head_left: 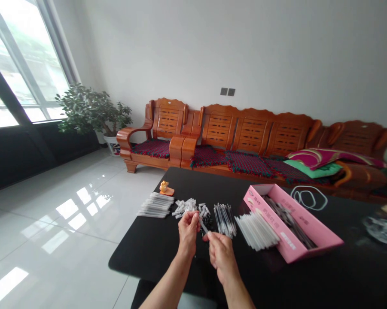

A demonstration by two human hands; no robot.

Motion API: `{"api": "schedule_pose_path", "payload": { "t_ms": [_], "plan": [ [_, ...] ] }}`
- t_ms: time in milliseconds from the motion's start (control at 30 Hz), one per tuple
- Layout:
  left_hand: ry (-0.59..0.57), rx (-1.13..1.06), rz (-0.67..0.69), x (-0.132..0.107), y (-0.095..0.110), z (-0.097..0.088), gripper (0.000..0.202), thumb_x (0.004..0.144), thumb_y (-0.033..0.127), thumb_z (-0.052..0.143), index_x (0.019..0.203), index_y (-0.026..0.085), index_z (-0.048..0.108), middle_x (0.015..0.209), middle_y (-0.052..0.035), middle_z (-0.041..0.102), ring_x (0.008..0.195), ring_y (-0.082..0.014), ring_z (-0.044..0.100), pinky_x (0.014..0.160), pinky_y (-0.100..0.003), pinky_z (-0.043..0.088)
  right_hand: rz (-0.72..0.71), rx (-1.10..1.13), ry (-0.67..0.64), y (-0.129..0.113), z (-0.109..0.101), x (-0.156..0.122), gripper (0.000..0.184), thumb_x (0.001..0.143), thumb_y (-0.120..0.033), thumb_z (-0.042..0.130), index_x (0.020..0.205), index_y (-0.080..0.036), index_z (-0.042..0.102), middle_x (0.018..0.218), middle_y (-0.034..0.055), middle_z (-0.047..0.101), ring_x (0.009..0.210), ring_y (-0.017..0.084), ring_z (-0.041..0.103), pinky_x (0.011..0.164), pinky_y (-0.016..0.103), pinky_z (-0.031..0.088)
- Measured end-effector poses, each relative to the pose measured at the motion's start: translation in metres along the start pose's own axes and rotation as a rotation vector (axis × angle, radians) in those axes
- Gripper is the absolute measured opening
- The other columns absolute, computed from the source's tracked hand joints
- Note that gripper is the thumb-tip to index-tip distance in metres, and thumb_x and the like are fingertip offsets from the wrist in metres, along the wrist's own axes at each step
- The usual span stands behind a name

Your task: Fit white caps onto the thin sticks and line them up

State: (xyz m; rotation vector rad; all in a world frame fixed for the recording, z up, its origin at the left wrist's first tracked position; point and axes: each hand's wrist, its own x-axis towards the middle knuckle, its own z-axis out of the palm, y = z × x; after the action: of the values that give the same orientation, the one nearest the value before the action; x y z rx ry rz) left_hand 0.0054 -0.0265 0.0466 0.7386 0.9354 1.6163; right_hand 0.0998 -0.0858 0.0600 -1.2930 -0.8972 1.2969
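A slim translucent pen barrel (203, 224) slants between my two hands above the black table (193, 274). My left hand (188, 229) pinches its upper end, and my right hand (219, 251) is closed on the lower end near the fingertips. Just beyond them lie short white caps (185, 207) and small black pieces (207, 221), partly hidden by my hands. Thin pen refills (224, 219) are laid in a bunch to the right, beside a row of translucent white tubes (257, 229). Another stack of pale, pen-like sticks (156, 205) rests at the left.
A pink box (290, 240) with dark strips inside stands right of the tubes. Behind it are white loops (309, 198); a clear bag (383, 225) lies far right. A small orange figure (164, 187) sits near the far left edge. A wooden sofa (219, 128) stands beyond.
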Motion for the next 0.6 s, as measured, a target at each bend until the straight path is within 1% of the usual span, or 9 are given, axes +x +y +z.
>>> {"api": "schedule_pose_path", "payload": {
  "t_ms": [100, 233, 333, 400, 467, 533, 600],
  "plan": [
    [-0.021, -0.001, 0.0, 0.001, 0.0, -0.001, 0.036, 0.069, 0.045, 0.074, 0.078, 0.013, 0.062, 0.054, 0.0054, 0.05, 0.044, -0.0047, 0.04, 0.042, -0.017, 0.03, 0.037, 0.082, -0.014, 0.003, 0.001, 0.0, 0.04, 0.074, -0.054, 0.063, 0.069, -0.014, 0.061, 0.037, -0.0123, 0.028, 0.029, 0.003, 0.017, 0.028, 0.018, 0.012],
    [-0.058, 0.004, -0.029, 0.003, -0.003, -0.004, 0.034, 0.07, 0.044, 0.073, 0.076, 0.013, 0.062, 0.054, 0.0043, 0.053, 0.044, -0.0052, 0.041, 0.043, -0.017, 0.031, 0.061, 0.084, -0.025, 0.003, -0.003, 0.004, 0.041, 0.072, -0.055, 0.065, 0.069, -0.014, 0.06, 0.036, -0.0128, 0.028, 0.027, 0.002, 0.019, 0.027, 0.016, 0.012],
    [-0.09, 0.047, -0.043, 0.006, -0.004, -0.011, 0.032, 0.07, 0.042, 0.073, 0.077, 0.013, 0.064, 0.057, 0.003, 0.056, 0.045, -0.006, 0.044, 0.044, -0.017, 0.033, 0.09, 0.072, -0.072, 0.004, -0.008, 0.007, 0.042, 0.072, -0.055, 0.066, 0.072, -0.013, 0.061, 0.035, -0.0132, 0.028, 0.026, 0.002, 0.02, 0.026, 0.016, 0.014],
    [-0.093, 0.082, -0.04, 0.01, -0.003, -0.018, 0.031, 0.069, 0.041, 0.073, 0.078, 0.012, 0.066, 0.056, 0.0026, 0.056, 0.046, -0.0064, 0.045, 0.045, -0.018, 0.035, 0.076, 0.044, -0.084, 0.004, -0.011, 0.008, 0.044, 0.073, -0.056, 0.065, 0.076, -0.012, 0.062, 0.035, -0.0118, 0.033, 0.026, 0.003, 0.024, 0.027, 0.016, 0.017],
    [-0.043, 0.103, -0.023, 0.019, 0.001, -0.029, 0.032, 0.068, 0.041, 0.074, 0.076, 0.011, 0.068, 0.055, 0.0022, 0.056, 0.047, -0.0068, 0.047, 0.046, -0.018, 0.036, 0.056, 0.019, -0.062, 0.005, -0.013, 0.008, 0.046, 0.075, -0.057, 0.064, 0.082, -0.011, 0.063, 0.037, -0.0087, 0.042, 0.027, 0.005, 0.033, 0.028, 0.016, 0.023],
    [0.069, 0.107, 0.008, 0.034, 0.007, -0.045, 0.035, 0.063, 0.041, 0.077, 0.076, 0.01, 0.068, 0.055, 0.002, 0.057, 0.048, -0.0074, 0.048, 0.047, -0.019, 0.038, 0.044, 0.016, -0.023, 0.005, -0.015, 0.008, 0.049, 0.075, -0.058, 0.063, 0.088, -0.011, 0.064, 0.041, -0.0052, 0.05, 0.03, 0.008, 0.043, 0.029, 0.018, 0.03],
    [0.197, 0.106, 0.059, 0.052, 0.015, -0.066, 0.037, 0.059, 0.041, 0.078, 0.077, 0.01, 0.069, 0.057, 0.0018, 0.059, 0.049, -0.0084, 0.051, 0.05, -0.021, 0.043, 0.048, 0.027, 0.009, 0.007, -0.019, 0.008, 0.051, 0.074, -0.059, 0.063, 0.091, -0.011, 0.064, 0.044, -0.0034, 0.054, 0.033, 0.01, 0.048, 0.031, 0.019, 0.034]
  ]
}}
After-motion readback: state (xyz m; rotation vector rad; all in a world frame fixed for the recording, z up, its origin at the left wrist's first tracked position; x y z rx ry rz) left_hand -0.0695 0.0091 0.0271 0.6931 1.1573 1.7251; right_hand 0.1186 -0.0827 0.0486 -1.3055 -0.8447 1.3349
